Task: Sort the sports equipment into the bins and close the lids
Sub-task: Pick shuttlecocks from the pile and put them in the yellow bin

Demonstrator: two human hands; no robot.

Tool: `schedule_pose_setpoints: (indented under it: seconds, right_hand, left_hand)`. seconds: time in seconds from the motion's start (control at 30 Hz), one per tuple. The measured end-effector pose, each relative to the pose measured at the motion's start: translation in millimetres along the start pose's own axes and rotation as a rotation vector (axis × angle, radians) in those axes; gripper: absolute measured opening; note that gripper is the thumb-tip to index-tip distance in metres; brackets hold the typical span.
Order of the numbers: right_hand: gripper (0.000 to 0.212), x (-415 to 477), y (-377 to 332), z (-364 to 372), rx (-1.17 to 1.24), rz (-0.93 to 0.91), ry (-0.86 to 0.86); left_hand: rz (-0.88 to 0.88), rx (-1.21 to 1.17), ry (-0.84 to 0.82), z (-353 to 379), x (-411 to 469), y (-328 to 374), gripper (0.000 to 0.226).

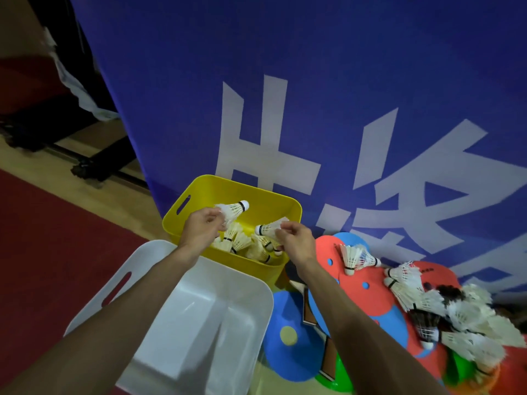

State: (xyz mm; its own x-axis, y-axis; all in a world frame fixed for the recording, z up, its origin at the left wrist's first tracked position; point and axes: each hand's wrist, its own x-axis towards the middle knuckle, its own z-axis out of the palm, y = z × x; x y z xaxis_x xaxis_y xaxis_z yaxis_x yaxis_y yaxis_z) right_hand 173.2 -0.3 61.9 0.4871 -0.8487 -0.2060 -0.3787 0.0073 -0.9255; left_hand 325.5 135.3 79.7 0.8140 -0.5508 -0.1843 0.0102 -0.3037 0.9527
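Over the yellow bin (256, 206) my left hand (202, 228) pinches a white shuttlecock (235, 208) by its feathers, cork end pointing right. My right hand (295, 240) pinches a second shuttlecock (269, 228), cork end pointing left. Several shuttlecocks (242, 245) lie inside the yellow bin. An empty white bin (253, 315) sits nearer to me, under my left forearm. A heap of loose shuttlecocks (445, 312) lies on the floor at the right, on top of coloured flat discs (373, 297).
A blue banner (313, 95) with white characters stands right behind the bins and the heap. Red mat (42, 246) and wooden floor lie to the left. A dark stand base (94, 163) sits at the far left.
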Motion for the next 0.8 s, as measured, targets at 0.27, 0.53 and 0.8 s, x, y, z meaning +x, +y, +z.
schedule_pose_setpoints:
  seconds: [0.27,0.53,0.8]
  right_hand:
    - [0.014,5.6,2.5,-10.5,0.003,-0.022,-0.042]
    - [0.013,-3.9,19.2,-73.8,0.088,-0.021,0.042]
    - [0.009,-23.5,57.4,-154.3,0.152,0.066,0.175]
  left_hand:
    - [0.003,-0.042,-0.069,19.6,-9.1,-7.1,0.022]
    - [0.105,0.061,-0.08,77.4,-41.7,2.4,0.016]
    - [0.225,0.168,-0.342,160.8,-73.7,16.1,0.024]
